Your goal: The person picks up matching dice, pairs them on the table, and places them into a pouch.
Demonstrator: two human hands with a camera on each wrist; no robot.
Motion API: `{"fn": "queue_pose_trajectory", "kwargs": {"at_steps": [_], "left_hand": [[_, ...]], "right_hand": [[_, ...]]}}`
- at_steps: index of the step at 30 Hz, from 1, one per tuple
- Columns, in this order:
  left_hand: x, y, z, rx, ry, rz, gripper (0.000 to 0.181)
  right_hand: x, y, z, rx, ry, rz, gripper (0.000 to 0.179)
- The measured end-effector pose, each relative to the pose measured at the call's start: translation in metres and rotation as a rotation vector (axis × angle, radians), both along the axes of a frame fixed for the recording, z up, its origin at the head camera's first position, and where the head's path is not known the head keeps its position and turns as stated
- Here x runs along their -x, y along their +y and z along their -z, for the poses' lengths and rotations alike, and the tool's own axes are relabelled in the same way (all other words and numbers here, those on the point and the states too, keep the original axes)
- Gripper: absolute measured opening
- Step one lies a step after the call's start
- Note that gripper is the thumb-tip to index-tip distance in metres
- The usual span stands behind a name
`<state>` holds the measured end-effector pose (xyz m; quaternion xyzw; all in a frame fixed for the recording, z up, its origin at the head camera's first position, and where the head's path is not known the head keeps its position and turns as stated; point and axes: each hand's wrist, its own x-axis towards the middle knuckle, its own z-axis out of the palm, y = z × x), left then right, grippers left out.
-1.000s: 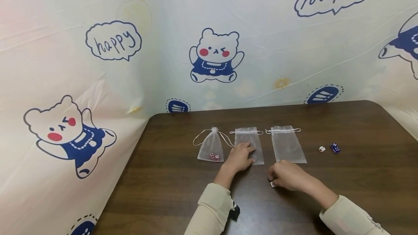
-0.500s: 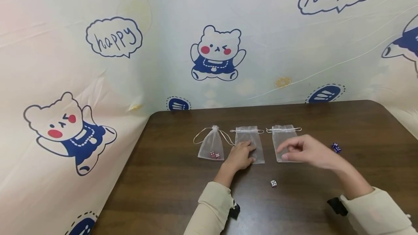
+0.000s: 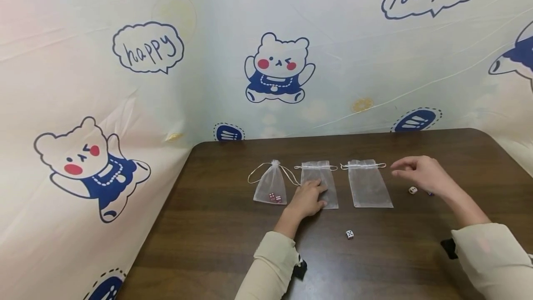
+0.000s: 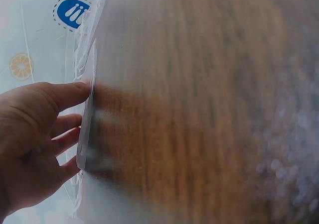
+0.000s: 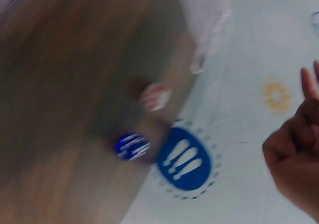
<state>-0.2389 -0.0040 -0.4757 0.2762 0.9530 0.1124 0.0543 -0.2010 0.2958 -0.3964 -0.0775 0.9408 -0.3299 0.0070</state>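
Note:
My left hand point(image 3: 308, 198) rests on the middle sheer white drawstring bag point(image 3: 331, 193), its fingertips touching the mesh. In the left wrist view, the bag's edge point(image 4: 87, 134) runs along the fingertips. My right hand point(image 3: 422, 172) is above the table at the right, fingers loosely bent, holding nothing visible. Close to it lies a white die point(image 3: 412, 190). Blue dice point(image 3: 430, 193) are mostly hidden behind the hand in the head view; in the right wrist view they appear as a blurred blue die shape point(image 5: 132, 147). Another white die point(image 3: 350, 234) sits nearer the front.
A gathered mesh bag point(image 3: 266, 184) with red dice point(image 3: 275, 197) inside lies at the left. A flat mesh bag point(image 3: 370, 186) lies at the right of the middle one. Behind the brown table point(image 3: 233, 244) hangs a printed cloth point(image 3: 341, 59).
My right hand has let go of the white die at the front, risen, and moved right and away across the right bag. The left hand has stayed on the middle bag.

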Motion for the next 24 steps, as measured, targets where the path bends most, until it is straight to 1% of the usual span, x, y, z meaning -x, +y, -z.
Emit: {"fn": "queue_pose_trajectory", "kwargs": {"at_steps": [2,5,9,11,13,16,19,24], "left_hand": [[0.000,0.000,0.000,0.000,-0.004,-0.002,0.044],[0.000,0.000,-0.001,-0.002,-0.006,-0.003,0.044],[0.000,0.001,-0.001,0.000,0.003,-0.001,0.044],[0.000,0.001,-0.001,0.002,0.009,0.001,0.044],[0.000,0.001,-0.001,0.004,0.010,0.002,0.043],[-0.001,0.001,-0.002,0.002,0.004,0.001,0.043],[-0.001,0.001,-0.003,0.004,0.001,-0.003,0.043],[-0.001,0.001,-0.003,0.005,0.002,-0.001,0.043]], "right_hand": [[0.003,0.008,0.007,-0.063,0.002,0.030,0.030],[0.008,0.017,0.017,-0.132,-0.001,0.041,0.028],[0.010,0.026,0.028,-0.193,-0.015,0.040,0.026],[0.010,0.029,0.032,-0.220,-0.031,0.060,0.026],[0.009,0.032,0.033,-0.236,-0.062,0.085,0.025],[0.007,0.035,0.034,-0.244,-0.136,0.121,0.025],[0.005,0.037,0.034,-0.250,-0.190,0.130,0.023],[0.004,0.038,0.035,-0.266,-0.242,0.135,0.025]]}}
